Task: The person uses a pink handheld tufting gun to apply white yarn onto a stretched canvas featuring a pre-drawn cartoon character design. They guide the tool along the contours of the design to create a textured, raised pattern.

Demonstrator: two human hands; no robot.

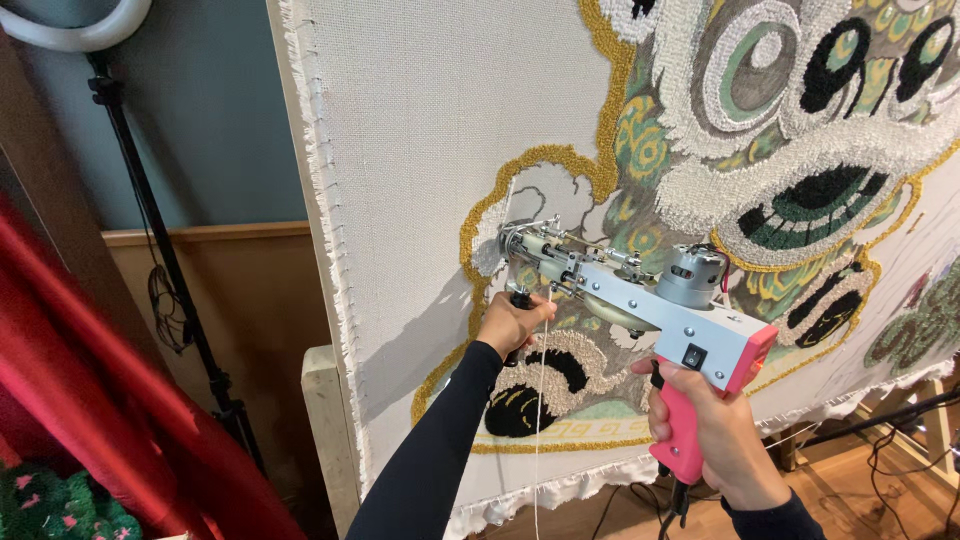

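Observation:
A grey and pink tufting gun (640, 300) is pressed nose-first against a stretched grey cloth (430, 120) on a wooden frame. My right hand (715, 430) grips its pink rear handle. My left hand (512, 322) holds the black front grip under the needle end. The needle touches a white patch inside a yellow tufted outline (480, 215). A white yarn strand (541, 420) hangs down from the gun. The cloth carries a tufted beast face in white, green, black and yellow (800, 130).
A black light stand (160, 260) with a white ring lamp (85, 30) stands at left against a grey-green wall. Red cloth (90, 400) hangs at lower left. Cables (900, 450) lie on the wooden floor at right.

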